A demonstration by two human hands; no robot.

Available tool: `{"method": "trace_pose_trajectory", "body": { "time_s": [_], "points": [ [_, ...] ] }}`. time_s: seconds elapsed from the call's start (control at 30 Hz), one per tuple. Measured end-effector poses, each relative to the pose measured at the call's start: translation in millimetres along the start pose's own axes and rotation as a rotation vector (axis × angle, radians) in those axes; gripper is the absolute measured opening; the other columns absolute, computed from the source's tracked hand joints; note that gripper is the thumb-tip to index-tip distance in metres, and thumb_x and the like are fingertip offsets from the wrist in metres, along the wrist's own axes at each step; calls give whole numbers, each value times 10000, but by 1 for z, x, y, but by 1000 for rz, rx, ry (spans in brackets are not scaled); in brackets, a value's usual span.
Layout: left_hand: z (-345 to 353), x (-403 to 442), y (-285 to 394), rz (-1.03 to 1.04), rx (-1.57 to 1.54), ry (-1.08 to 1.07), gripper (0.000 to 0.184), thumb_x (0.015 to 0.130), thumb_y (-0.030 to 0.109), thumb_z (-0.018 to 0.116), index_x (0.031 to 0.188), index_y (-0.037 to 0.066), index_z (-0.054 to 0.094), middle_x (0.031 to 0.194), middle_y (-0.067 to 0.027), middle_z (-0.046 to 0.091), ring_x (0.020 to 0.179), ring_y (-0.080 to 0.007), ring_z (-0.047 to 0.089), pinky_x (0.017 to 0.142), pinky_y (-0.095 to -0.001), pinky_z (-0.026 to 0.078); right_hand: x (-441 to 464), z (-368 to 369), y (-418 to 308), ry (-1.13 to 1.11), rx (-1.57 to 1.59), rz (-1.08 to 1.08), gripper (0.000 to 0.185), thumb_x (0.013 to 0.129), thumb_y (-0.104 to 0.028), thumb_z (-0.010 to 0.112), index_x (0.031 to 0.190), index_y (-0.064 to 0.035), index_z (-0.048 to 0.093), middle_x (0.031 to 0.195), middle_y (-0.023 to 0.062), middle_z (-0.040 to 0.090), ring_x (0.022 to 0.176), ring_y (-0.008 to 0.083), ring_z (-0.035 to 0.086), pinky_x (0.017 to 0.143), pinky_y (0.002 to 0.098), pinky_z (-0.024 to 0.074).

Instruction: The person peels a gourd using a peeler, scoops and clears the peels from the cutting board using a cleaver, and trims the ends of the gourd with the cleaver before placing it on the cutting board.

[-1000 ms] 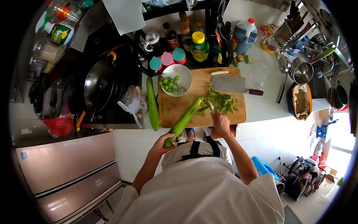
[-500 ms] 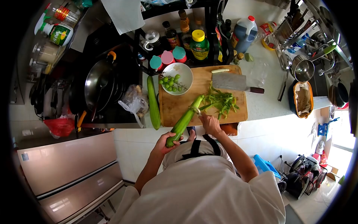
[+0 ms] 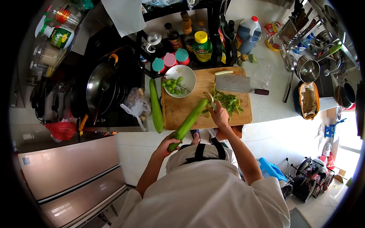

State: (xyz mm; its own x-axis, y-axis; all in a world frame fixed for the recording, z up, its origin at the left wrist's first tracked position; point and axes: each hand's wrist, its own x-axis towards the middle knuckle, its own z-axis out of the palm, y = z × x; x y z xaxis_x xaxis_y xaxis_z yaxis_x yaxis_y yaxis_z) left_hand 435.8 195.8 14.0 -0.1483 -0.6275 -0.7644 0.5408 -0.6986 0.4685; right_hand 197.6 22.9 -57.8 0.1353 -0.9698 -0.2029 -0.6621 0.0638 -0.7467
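My left hand [image 3: 166, 145] is closed around the lower end of a long green gourd [image 3: 188, 123], which slants up over the front of the wooden cutting board [image 3: 176, 112]. A peeler [image 3: 210, 99] is in my closed right hand [image 3: 219, 115], its head just off the gourd's far tip. Beside and behind that hand lies a heap of green peelings [image 3: 230, 102]. A cleaver [image 3: 232, 83] with a dark handle rests at the board's back right, near a pale peeled strip-like piece [image 3: 223, 72]. A second, unpeeled-looking gourd [image 3: 156, 106] lies left of the board.
A white bowl [image 3: 189, 75] of green grapes sits at the board's back left. Behind it stand lidded jars [image 3: 170, 59] and a yellow-capped bottle [image 3: 202, 47]. A wok [image 3: 99, 85] is on the stove at left, near a plastic bag [image 3: 136, 106]. A lined basket [image 3: 308, 99] stands at right.
My right hand with the peeler has moved forward and right, from along the gourd to past its far tip. The left hand's hold is about the same.
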Motion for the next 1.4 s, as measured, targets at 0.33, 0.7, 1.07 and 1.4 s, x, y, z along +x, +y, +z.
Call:
{"method": "trace_pose_trajectory", "body": {
  "time_s": [0.33,0.7,1.07,1.4],
  "points": [
    [-30,12,-12,-104,-369,-44,478,813,53,593,1270,30,455,1072,-100,545,918,-206,567,583,-262,448,4,22,29,-66,-124,-39,278,957,-324,412,1009,-81,537,725,270,617,685,483,593,614,570,452],
    [-26,18,-10,138,448,137,706,732,3,679,1386,51,415,914,-26,570,705,-104,552,551,-254,457,5,10,25,-142,-236,-84,254,938,-355,462,1001,-113,511,741,244,631,699,473,607,593,586,452],
    [-41,23,-12,242,676,113,746,728,41,677,1415,80,391,1069,-69,541,821,-161,573,620,-288,489,14,23,30,0,-400,-171,267,953,-339,446,1020,-88,509,766,227,630,704,475,602,579,574,451],
    [-20,1,0,677,1481,243,721,724,9,610,1406,103,395,1270,-176,475,1158,-373,492,947,-424,444,1,-5,2,-128,-295,-79,258,941,-333,434,979,-102,542,700,226,626,654,467,604,559,569,452]
  ]
}}
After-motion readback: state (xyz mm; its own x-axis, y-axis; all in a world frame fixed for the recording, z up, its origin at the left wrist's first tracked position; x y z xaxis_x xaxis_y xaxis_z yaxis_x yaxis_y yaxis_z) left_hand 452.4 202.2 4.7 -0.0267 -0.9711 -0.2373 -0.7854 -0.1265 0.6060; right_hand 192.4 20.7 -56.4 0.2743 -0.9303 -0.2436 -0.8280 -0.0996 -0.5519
